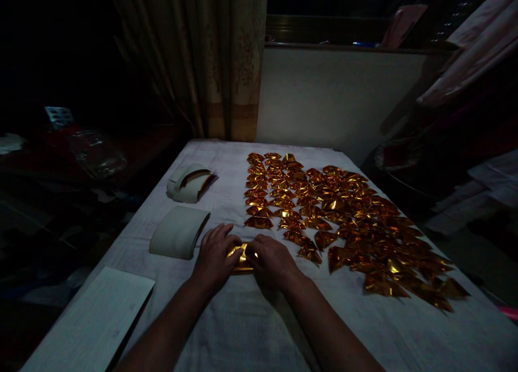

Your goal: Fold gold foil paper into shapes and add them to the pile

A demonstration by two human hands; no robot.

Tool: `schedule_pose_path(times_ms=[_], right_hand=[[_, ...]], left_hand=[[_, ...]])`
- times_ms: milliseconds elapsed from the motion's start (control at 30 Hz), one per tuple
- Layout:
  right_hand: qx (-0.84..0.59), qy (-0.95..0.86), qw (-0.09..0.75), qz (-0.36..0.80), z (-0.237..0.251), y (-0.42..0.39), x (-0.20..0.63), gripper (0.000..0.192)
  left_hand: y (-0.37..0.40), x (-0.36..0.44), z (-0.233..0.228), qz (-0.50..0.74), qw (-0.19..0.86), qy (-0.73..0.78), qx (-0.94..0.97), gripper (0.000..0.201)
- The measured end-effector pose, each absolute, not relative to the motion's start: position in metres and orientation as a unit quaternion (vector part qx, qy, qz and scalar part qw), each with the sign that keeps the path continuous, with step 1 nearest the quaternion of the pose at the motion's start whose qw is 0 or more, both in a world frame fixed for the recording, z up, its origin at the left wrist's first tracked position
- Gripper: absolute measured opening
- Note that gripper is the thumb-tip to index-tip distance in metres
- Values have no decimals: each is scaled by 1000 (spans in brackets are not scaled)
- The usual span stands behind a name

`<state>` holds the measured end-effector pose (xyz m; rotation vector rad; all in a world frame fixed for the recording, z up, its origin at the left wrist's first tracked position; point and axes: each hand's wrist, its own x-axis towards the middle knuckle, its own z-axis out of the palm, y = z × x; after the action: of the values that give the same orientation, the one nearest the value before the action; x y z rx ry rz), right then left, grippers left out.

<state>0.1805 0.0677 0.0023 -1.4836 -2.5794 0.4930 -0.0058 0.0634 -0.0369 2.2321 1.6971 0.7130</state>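
Bare forearms (174, 312) run to the left hand (214, 253) and right hand (273, 259), fingers curled, pinching gold foil (244, 250) on the table (226, 329), seemingly unfinished; rightward, dozens of pieces (290, 213) look done; what remains in the pale stacks (178, 231), I can't tell

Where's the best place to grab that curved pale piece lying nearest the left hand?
I'd pinch the curved pale piece by its right edge, coming from the right, thumb on top, fingers below. It arches, and that edge shows a dark band beneath, perhaps a gap for fingertips. The left hand is close on that side, so it may need to move aside.
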Motion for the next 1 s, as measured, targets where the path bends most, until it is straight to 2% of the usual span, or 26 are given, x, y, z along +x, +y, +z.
schedule_pose_path(times_ms=[200, 467, 600, 800, 1000], right_hand=[[-504, -843, 75, 172, -3, 60, 184, 10], [-491, -847, 148, 138, -23, 46, 191, 7], [-466, -857, 178, 126, -27, 33, 197, 21], [-423, -889, 109, 136, -28, 13, 213, 54], [-386, -913, 62, 121, -22, 8, 235, 59]], left_hand=[[63, -5, -35, 243, 133, 591, 758, 12], [62, -5, -37, 250, 133, 586, 759, 11], [62, -6, -38, 251, 135, 579, 764, 12], [62, -6, -39, 257, 127, 575, 766, 11], [62, -5, -36, 239, 122, 580, 769, 13]])
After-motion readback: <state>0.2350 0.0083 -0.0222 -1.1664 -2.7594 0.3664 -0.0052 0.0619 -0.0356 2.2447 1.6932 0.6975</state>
